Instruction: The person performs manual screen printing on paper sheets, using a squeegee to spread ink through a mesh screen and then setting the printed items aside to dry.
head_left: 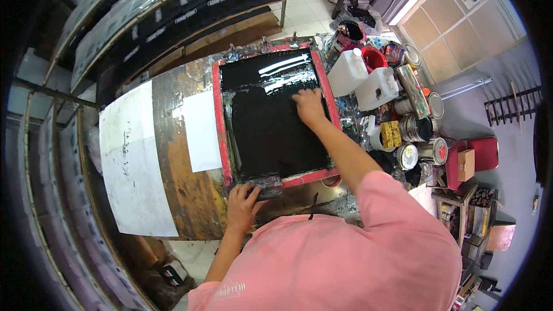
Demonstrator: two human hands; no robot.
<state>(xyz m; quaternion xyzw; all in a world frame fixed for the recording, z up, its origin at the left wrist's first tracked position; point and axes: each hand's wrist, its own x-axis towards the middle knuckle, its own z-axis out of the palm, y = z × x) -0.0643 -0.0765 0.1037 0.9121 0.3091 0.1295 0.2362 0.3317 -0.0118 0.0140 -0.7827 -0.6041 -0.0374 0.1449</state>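
Observation:
A screen-printing frame [219,112] with red edges lies on the stained worktable [193,201]. Its mesh [276,132] is covered in black ink, with bright glare and streaks near the far right. My right hand [310,106] reaches onto the inked mesh at its right side, fingers bent downward; whatever they may hold is hidden. At the near left corner, my left hand [244,204] has its fingers curled over the frame's edge. A blank white sheet [201,132] sits against the frame's left side.
Two white jugs [348,72], a yellow sponge [390,135] and several paint cans [408,156] crowd the table's right end. A larger white sheet [135,167] covers the left end. Drying racks [196,8] holding dark printed sheets stand beyond, with more racks at left.

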